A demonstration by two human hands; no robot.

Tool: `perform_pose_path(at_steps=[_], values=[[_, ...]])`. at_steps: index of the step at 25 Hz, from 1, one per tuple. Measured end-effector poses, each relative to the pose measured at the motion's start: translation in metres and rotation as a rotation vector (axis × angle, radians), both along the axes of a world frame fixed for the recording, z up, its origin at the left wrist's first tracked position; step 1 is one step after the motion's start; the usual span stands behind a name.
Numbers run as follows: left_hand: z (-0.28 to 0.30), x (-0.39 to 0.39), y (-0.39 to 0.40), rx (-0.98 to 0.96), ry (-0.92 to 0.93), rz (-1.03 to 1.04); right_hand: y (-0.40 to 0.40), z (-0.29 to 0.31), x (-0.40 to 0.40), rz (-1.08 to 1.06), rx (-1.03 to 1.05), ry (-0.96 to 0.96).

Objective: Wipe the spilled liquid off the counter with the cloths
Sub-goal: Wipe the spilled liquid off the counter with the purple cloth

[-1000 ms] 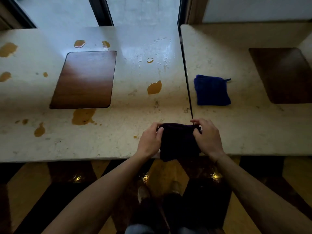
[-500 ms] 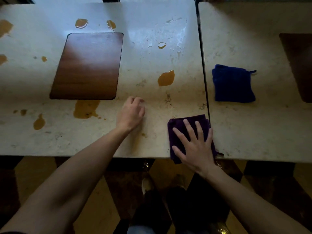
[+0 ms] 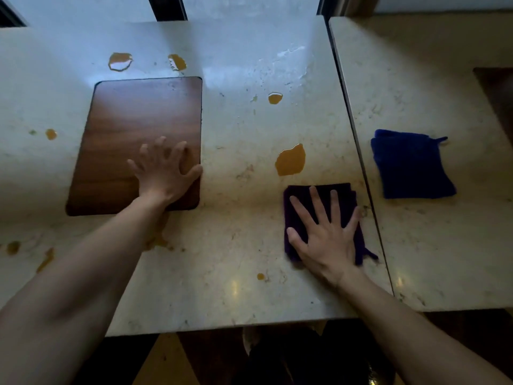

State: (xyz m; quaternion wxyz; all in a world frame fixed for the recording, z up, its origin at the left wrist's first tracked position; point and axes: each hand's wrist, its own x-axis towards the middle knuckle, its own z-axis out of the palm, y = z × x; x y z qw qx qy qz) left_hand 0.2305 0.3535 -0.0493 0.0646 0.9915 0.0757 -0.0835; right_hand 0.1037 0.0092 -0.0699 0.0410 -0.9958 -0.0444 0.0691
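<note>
A folded dark purple cloth lies flat on the pale stone counter, and my right hand presses on it with straight, spread fingers. Just beyond the cloth sits an orange puddle. Smaller orange spills lie at the back, in the middle and near the front edge. My left hand rests flat with spread fingers on the brown wooden inset panel. A folded blue cloth lies on the right counter section, untouched.
A dark seam splits the counter into left and right sections. More orange drops lie at the far left and front left. A second brown panel shows at the right edge. Window frames stand behind.
My right hand has slid the purple cloth away from the front edge toward the orange puddle. My left hand moved from the bare counter onto the wooden panel. The camera leaned closer.
</note>
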Motion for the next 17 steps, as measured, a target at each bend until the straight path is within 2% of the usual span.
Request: perform_pose_path(at_steps=[7,11,17], values=[[-0.014,0.034,0.0,0.013,-0.076,0.038,0.012,-0.001,0.108,0.088,-0.013,-0.089],[-0.016,0.04,0.0,0.04,-0.052,0.027,0.017,-0.002,0.185,0.106,0.001,-0.143],[-0.012,0.041,-0.001,0.081,0.021,0.029,0.021,0.002,0.313,0.125,-0.008,-0.065]])
